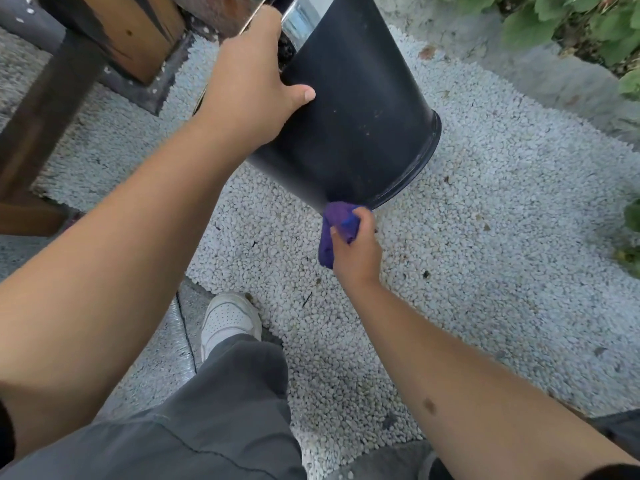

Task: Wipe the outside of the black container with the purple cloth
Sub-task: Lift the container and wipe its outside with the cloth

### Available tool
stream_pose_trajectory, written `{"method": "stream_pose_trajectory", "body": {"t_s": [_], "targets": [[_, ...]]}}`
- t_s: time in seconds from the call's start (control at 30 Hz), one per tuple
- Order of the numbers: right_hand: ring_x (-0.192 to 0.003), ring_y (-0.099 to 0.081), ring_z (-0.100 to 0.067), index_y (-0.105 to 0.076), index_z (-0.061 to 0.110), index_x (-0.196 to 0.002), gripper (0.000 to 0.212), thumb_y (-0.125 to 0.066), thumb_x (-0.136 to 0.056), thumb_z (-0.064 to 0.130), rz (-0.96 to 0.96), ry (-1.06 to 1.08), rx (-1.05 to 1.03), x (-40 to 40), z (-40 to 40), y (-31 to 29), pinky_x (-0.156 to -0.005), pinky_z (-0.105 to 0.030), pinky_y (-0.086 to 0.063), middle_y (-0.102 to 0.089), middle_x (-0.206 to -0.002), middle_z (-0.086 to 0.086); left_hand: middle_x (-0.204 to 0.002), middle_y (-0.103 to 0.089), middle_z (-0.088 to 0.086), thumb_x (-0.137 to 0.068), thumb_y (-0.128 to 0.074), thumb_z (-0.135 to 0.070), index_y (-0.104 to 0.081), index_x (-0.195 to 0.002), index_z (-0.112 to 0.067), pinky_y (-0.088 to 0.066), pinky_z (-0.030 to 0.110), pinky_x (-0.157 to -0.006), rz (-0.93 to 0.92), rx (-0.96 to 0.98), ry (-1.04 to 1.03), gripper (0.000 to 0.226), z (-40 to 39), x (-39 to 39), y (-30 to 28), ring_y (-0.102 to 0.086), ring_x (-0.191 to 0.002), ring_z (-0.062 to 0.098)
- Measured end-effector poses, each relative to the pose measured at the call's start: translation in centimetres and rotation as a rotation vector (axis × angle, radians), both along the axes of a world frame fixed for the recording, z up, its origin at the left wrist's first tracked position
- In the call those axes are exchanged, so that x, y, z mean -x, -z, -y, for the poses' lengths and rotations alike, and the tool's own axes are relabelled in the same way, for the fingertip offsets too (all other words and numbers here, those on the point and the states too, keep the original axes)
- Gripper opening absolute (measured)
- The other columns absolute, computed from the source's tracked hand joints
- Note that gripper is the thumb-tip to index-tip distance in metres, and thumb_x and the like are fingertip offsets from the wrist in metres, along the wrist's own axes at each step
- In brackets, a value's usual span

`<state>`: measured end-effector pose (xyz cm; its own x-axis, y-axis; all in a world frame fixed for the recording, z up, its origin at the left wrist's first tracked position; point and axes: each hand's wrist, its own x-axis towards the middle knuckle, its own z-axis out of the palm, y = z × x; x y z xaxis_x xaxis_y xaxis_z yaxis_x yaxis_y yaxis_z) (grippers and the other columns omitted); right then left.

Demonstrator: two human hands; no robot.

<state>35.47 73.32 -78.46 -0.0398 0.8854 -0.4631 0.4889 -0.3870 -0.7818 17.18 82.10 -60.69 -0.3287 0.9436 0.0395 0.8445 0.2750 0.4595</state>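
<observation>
Purple cloth (334, 233) sits bunched in my right hand (356, 251), fingers closed round it, pressed to the black container's (356, 123) lower edge. Farther off, my left hand (252, 88) clasps the tilted container's side above white gravel (485, 254).

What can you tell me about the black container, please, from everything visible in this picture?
The black container is a smooth, matte, tapering bucket-like vessel, probably plastic, with dusty specks on its wall and a raised band around its bottom end. It is tilted, bottom end towards the camera, over white gravel. The left hand grips its upper side near a shiny metal part. The right hand presses a bunched purple cloth against its lowest edge.
</observation>
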Motion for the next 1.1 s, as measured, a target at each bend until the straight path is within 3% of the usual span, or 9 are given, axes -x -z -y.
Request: {"method": "stream_pose_trajectory", "body": {"t_s": [0.1,0.2,0.33,0.5,0.7,0.77,0.87,0.97,1.1], "targets": [[-0.074,-0.053,0.003,-0.048,0.043,-0.106,0.029,-0.065,-0.091,0.024,-0.021,-0.083,0.158,0.0,0.1,0.3,-0.051,-0.004,-0.035,-0.058,-0.088,0.017,-0.079,-0.049,0.002,-0.085,-0.075,-0.03,-0.041,-0.101,-0.013,-0.03,0.029,-0.062,0.023,-0.024,0.026,0.042,0.2,0.2,0.3,-0.046,-0.076,0.024],[-0.084,-0.057,-0.002,-0.054,0.033,-0.118,0.034,-0.068,-0.088,0.025,-0.065,0.053,0.174,-0.7,-0.1,0.2,-0.066,-0.016,-0.038,-0.06,-0.097,0.017,-0.087,-0.057,-0.004,-0.082,-0.076,-0.034,-0.051,-0.103,-0.016,-0.03,0.022,-0.06,0.067,-0.014,0.049,0.037,1.7,2.3,1.1,-0.049,-0.077,0.014],[-0.085,-0.052,0.012,-0.052,0.04,-0.115,0.038,-0.071,-0.086,0.024,-0.079,0.323,0.052,-2.9,-1.0,-1.0,-0.076,-0.016,-0.04,-0.055,-0.096,0.029,-0.097,-0.058,-0.002,-0.085,-0.077,-0.03,-0.051,-0.101,-0.017,-0.039,0.029,-0.069,0.2,0.151,-0.017,0.033,4.4,5.2,3.5,-0.052,-0.084,0.017],[-0.098,-0.06,0.001,-0.048,0.044,-0.115,0.047,-0.074,-0.081,0.027,-0.205,0.585,-0.139,-5.3,-6.9,-4.0,-0.09,-0.027,-0.047,-0.06,-0.111,0.017,-0.087,-0.057,0.002,-0.089,-0.073,-0.025,-0.053,-0.092,-0.013,-0.038,0.022,-0.053,0.25,0.105,-0.093,0.023,3.5,4.4,3.6,-0.05,-0.073,0.019],[-0.104,-0.063,-0.008,-0.049,0.041,-0.123,0.053,-0.053,-0.075,0.022,-0.151,0.399,-0.173,-6.2,-12.5,-5.3,-0.095,-0.037,-0.051,-0.058,-0.121,0.007,-0.067,-0.052,-0.014,-0.085,-0.074,-0.026,-0.049,-0.082,-0.023,-0.031,0.022,-0.059,0.076,-0.002,0.067,0.025,2.1,1.5,0.8,-0.049,-0.061,0.005],[-0.099,-0.06,0.002,-0.048,0.04,-0.132,0.06,-0.05,-0.076,0.017,-0.124,0.287,-0.118,-5.8,-12.5,-4.9,-0.09,-0.03,-0.052,-0.056,-0.117,0.016,-0.071,-0.056,-0.01,-0.085,-0.073,-0.026,-0.057,-0.088,-0.016,-0.032,0.022,-0.059,0.054,-0.007,0.067,0.019,1.5,1.4,0.4,-0.053,-0.067,0.009],[-0.099,-0.062,-0.011,-0.038,0.044,-0.139,0.066,-0.051,-0.082,0.015,-0.132,0.212,-0.047,-5.3,-12.1,-3.7,-0.085,-0.038,-0.055,-0.056,-0.119,0.011,-0.084,-0.062,-0.004,-0.084,-0.073,-0.029,-0.063,-0.1,-0.011,-0.03,0.022,-0.065,0.037,-0.064,0.082,0.025,1.0,2.1,0.3,-0.051,-0.077,0.009],[-0.094,-0.058,-0.001,-0.041,0.04,-0.138,0.059,-0.055,-0.083,0.025,-0.107,0.244,-0.065,-5.1,-12.9,-3.3,-0.079,-0.024,-0.049,-0.054,-0.109,0.019,-0.09,-0.061,-0.004,-0.079,-0.073,-0.04,-0.065,-0.108,-0.015,-0.033,0.022,-0.07,0.018,-0.107,0.148,0.039,1.6,3.2,0.7,-0.047,-0.078,0.004],[-0.108,-0.059,-0.016,-0.044,0.025,-0.139,0.052,-0.057,-0.088,0.029,-0.078,0.203,-0.062,-5.2,-13.1,-2.2,-0.095,-0.034,-0.049,-0.055,-0.128,-0.004,-0.067,-0.045,-0.015,-0.072,-0.078,-0.053,-0.051,-0.084,-0.015,-0.03,0.029,-0.06,0.082,-0.06,-0.015,0.048,3.2,4.7,2.6,-0.044,-0.073,0.012]]}}
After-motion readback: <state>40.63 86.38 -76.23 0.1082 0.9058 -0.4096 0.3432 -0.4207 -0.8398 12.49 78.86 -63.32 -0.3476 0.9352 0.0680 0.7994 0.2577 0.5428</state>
